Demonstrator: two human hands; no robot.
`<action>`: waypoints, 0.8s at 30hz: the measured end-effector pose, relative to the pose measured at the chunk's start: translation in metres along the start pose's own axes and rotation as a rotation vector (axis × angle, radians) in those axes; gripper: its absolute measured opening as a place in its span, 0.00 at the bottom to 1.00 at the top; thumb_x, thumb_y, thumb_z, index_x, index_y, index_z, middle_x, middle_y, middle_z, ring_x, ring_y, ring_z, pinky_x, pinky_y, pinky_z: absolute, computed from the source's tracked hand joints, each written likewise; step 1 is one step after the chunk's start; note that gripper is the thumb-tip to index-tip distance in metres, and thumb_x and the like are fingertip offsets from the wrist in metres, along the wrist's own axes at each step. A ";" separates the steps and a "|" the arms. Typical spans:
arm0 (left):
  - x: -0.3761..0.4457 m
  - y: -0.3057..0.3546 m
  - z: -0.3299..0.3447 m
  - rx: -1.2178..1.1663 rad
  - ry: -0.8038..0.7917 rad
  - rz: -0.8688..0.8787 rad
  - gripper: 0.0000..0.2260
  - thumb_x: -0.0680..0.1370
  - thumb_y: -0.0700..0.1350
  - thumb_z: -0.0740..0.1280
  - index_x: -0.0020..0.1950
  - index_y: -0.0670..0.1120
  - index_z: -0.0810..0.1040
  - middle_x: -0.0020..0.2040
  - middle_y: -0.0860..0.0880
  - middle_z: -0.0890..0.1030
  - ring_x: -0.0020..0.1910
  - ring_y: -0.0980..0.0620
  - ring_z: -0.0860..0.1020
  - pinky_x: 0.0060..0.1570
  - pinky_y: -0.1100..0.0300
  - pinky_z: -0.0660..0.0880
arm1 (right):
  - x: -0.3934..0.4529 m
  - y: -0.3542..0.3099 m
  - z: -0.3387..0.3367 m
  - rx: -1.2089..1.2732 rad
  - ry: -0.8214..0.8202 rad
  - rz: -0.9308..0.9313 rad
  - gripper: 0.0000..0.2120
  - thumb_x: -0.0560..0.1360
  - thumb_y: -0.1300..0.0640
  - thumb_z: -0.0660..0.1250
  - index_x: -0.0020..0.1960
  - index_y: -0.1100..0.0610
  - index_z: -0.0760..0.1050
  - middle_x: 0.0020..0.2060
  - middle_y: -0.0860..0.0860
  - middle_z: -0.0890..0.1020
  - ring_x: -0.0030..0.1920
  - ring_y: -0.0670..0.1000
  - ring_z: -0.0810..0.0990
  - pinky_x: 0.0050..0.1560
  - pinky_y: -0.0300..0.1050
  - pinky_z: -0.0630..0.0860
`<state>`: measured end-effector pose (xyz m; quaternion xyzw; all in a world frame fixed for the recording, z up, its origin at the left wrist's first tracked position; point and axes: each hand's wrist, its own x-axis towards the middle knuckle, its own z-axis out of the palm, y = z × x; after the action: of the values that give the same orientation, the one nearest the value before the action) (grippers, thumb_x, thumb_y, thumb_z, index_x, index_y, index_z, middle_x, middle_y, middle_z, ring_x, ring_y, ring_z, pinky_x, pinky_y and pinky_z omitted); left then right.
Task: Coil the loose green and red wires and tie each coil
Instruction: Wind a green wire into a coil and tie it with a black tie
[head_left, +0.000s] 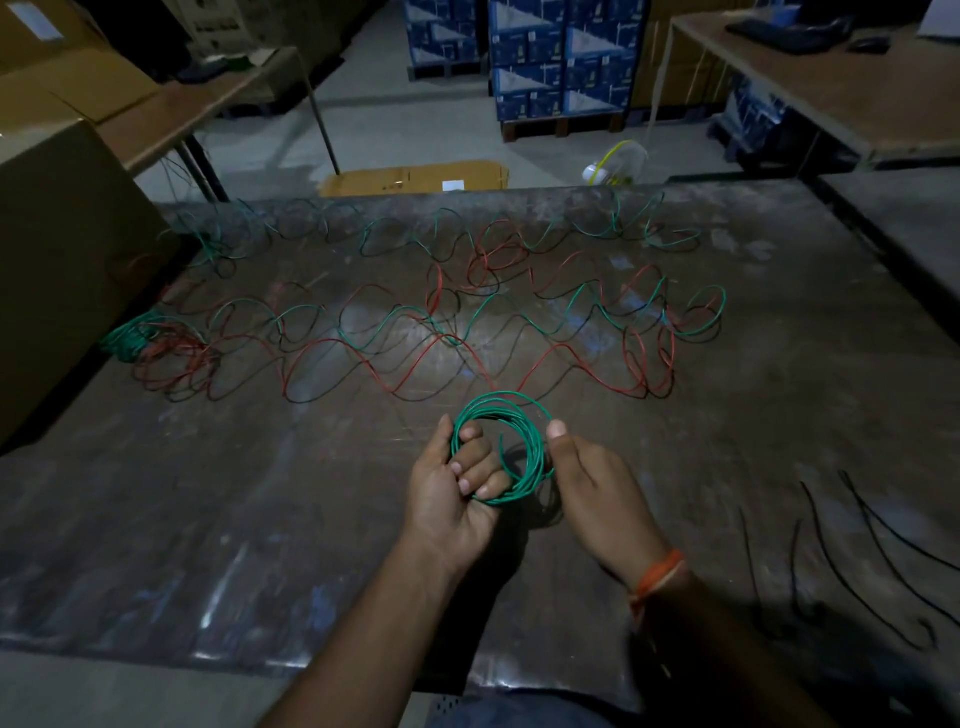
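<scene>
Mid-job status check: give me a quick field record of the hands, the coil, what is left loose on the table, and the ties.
left hand: grips the green coil, fingers curled through its loops
right hand: pinches the coil's right side
green coil: several loops, held just above the table, one short end sticking up inside, no tie visible
loose wires: red and green, sprawled in waves across the far half
black strands: lying at right, untouched

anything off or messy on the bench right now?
One thing: the green coil, held by the left hand and right hand, has a cut end poking up inside the ring, untucked and untied. Behind it, red wires and green wires sprawl in overlapping loops across the table, expected mid-task.
</scene>
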<state>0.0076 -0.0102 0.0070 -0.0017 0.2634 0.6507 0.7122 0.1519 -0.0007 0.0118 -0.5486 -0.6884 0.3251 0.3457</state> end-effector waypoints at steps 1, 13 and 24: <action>0.000 0.000 0.000 0.002 -0.005 -0.003 0.19 0.84 0.52 0.54 0.37 0.46 0.68 0.21 0.54 0.60 0.15 0.59 0.59 0.20 0.66 0.54 | 0.001 -0.002 0.001 -0.014 -0.019 0.002 0.24 0.86 0.50 0.53 0.32 0.54 0.66 0.30 0.55 0.76 0.35 0.57 0.75 0.39 0.55 0.68; 0.005 0.000 0.005 0.372 0.209 0.185 0.19 0.86 0.51 0.54 0.38 0.45 0.69 0.23 0.54 0.61 0.18 0.59 0.59 0.21 0.64 0.56 | 0.006 0.004 0.014 -0.011 -0.082 0.032 0.22 0.80 0.44 0.55 0.36 0.59 0.69 0.30 0.55 0.78 0.35 0.58 0.78 0.40 0.60 0.74; 0.003 -0.001 0.001 0.515 0.365 0.449 0.19 0.86 0.52 0.54 0.44 0.41 0.73 0.32 0.45 0.76 0.27 0.52 0.76 0.28 0.64 0.75 | 0.001 -0.005 0.025 -0.062 -0.083 0.006 0.17 0.85 0.54 0.58 0.37 0.55 0.68 0.30 0.50 0.75 0.34 0.51 0.74 0.38 0.51 0.66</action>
<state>0.0090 -0.0070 0.0060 0.1190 0.5345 0.6918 0.4707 0.1284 -0.0023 0.0022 -0.5470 -0.7104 0.3270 0.2985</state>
